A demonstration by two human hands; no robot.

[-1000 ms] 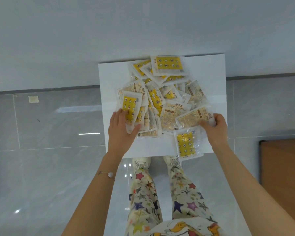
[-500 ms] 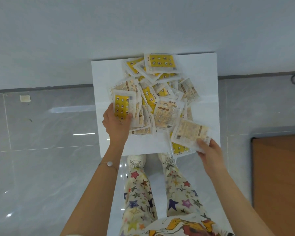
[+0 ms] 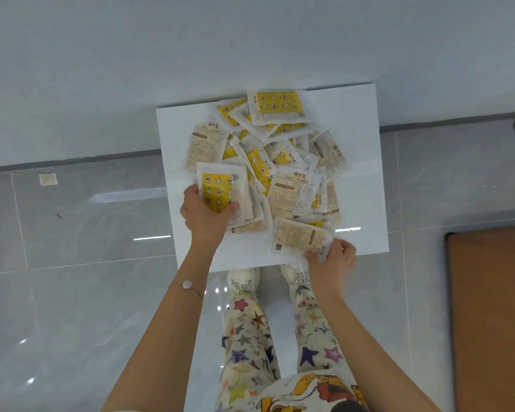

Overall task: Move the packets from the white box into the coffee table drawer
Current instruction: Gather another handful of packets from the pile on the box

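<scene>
A white box (image 3: 360,203) stands against the wall, its top covered by a heap of yellow and cream packets (image 3: 280,150). My left hand (image 3: 204,217) grips a stack of packets (image 3: 229,200) at the heap's near left, a yellow star-printed one on top. My right hand (image 3: 332,257) pinches a cream packet (image 3: 299,237) by its near right corner, at the box's front edge. The coffee table drawer is out of view.
A brown wooden surface (image 3: 491,316) lies at the lower right. Glossy grey floor tiles (image 3: 72,292) surround the box, and the pale wall (image 3: 191,55) rises behind it. My feet in white shoes (image 3: 244,279) stand just in front of the box.
My right hand has drawn a cream packet toward the box's front edge, covering the yellow packet there. My left hand has closed round its stack on the left.
</scene>
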